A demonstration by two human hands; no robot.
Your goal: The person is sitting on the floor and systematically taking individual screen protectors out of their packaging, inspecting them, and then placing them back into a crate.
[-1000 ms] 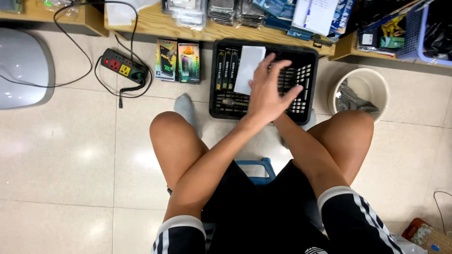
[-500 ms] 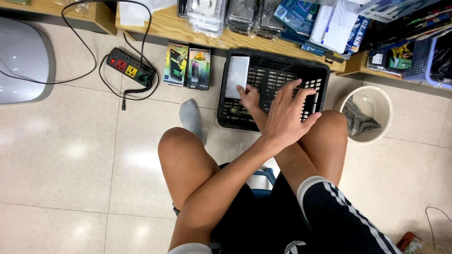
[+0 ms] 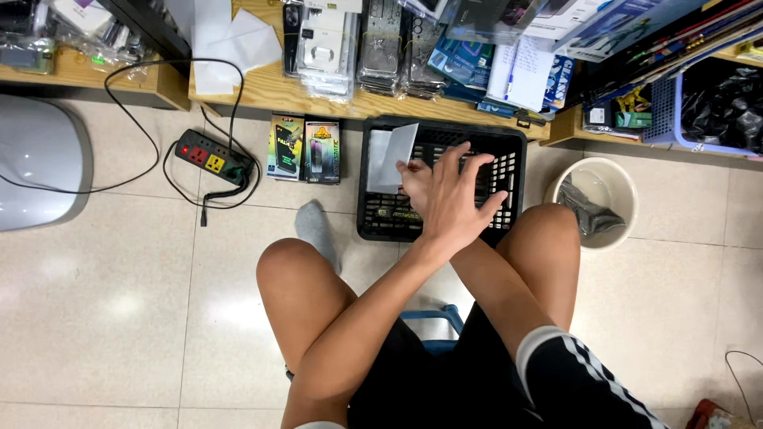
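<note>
Close in, the person sits low on a blue stool (image 3: 433,322), bare knees wide, forearms crossing between them. The left hand (image 3: 455,205) is out over the black basket (image 3: 373,230), palm down, fingers fanned wide and gripping nothing, tips just brushing the packs inside. The right hand (image 3: 411,179) is mostly tucked under it; what shows meets the lower edge of a white packet (image 3: 391,159) standing tilted in the basket's left half, though whether it is pinched I cannot tell. By my read this is rummaging through the basket's stock, and getting that packet clear would call for a sure pinch on its edge. A grey-socked foot (image 3: 316,230) rests just left of the basket. Further out, a power strip (image 3: 213,159), a pale bucket (image 3: 628,191), then the cluttered wooden shelf (image 3: 270,87).
</note>
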